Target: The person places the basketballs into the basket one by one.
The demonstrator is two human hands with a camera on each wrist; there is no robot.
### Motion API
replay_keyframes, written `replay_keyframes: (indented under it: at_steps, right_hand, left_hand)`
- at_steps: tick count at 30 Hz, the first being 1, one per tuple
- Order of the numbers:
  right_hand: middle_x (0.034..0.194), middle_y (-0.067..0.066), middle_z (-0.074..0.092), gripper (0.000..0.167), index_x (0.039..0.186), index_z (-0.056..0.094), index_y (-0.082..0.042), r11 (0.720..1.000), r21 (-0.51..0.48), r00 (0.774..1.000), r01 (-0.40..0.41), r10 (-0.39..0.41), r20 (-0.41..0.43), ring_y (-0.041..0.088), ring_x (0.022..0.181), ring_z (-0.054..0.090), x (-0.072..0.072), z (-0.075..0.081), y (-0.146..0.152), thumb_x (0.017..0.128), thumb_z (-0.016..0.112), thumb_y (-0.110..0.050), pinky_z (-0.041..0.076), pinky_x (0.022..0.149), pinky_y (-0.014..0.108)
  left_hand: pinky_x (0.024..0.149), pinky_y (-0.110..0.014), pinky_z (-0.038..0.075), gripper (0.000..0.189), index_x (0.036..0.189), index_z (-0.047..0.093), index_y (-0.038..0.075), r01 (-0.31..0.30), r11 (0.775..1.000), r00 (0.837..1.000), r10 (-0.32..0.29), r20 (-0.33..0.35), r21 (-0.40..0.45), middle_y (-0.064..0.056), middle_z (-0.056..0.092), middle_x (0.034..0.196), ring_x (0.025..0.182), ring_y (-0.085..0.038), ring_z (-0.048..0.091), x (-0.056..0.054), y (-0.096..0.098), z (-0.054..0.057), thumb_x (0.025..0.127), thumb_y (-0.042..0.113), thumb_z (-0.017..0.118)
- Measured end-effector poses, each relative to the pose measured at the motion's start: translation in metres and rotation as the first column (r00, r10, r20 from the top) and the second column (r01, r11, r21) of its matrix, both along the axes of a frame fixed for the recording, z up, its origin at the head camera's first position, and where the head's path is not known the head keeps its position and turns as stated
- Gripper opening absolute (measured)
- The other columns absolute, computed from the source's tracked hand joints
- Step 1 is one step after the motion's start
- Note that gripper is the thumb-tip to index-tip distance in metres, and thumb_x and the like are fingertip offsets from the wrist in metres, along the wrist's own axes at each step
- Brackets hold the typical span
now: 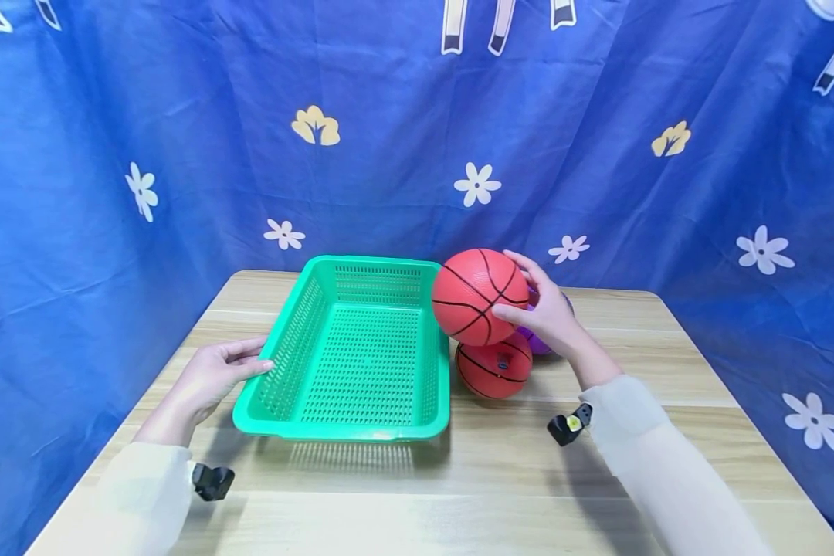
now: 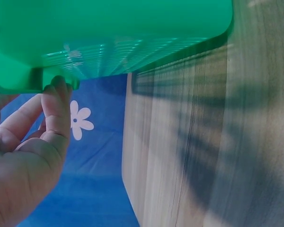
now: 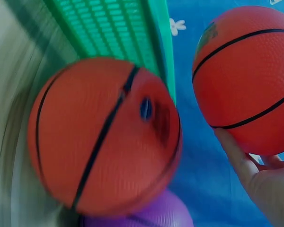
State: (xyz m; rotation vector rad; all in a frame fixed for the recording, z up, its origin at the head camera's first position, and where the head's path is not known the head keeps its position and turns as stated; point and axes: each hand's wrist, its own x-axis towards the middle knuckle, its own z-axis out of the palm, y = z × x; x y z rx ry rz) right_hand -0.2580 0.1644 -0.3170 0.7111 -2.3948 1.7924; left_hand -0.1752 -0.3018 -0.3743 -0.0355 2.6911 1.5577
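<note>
A red toy basketball (image 1: 478, 297) with black lines is gripped by my right hand (image 1: 542, 305), thumb on its near side and fingers behind. It is raised beside the right rim of a green plastic basket (image 1: 361, 431). My left hand (image 1: 211, 378) pinches the basket's left rim, thumb on top; in the left wrist view its fingers (image 2: 57, 109) reach under the rim. A second red basketball (image 1: 495, 369) sits on the table just right of the basket. Behind it is a purple ball (image 1: 537, 340), mostly hidden by the right hand and the red balls.
Everything stands on a light wooden table (image 1: 500, 494). A blue curtain (image 1: 389, 193) with white flowers hangs close behind its far edge and on both sides. The basket has slotted walls; no balls show inside it.
</note>
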Motion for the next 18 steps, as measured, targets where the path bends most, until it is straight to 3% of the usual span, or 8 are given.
replay_keyframes:
  at_steps: [9,18]
  right_hand:
    - [0.133,0.012,0.048,0.079,0.147,0.036,-0.027,1.0,0.001,0.999,-0.022,0.021,0.04,0.03,0.11,0.055,-0.015,0.003,-0.053,0.079,0.077,-0.018,0.056,0.075,0.044]
    - [0.13,0.009,0.049,0.078,0.146,0.038,-0.031,1.0,0.015,0.998,-0.023,0.022,0.052,0.026,0.112,0.053,-0.031,0.011,-0.102,0.079,0.078,-0.027,0.054,0.082,0.042]
  left_hand:
    - [0.083,-0.015,0.047,0.064,0.138,0.046,-0.004,0.002,1.0,1.0,-0.002,-0.003,-0.018,-0.027,0.051,0.13,0.094,0.004,0.052,0.0,-0.001,-0.001,0.089,0.031,0.069]
    - [0.08,-0.013,0.047,0.063,0.136,0.045,-0.009,0.013,0.999,1.0,-0.013,-0.007,0.039,-0.028,0.052,0.13,0.091,0.008,0.055,0.0,-0.001,0.0,0.089,0.024,0.07]
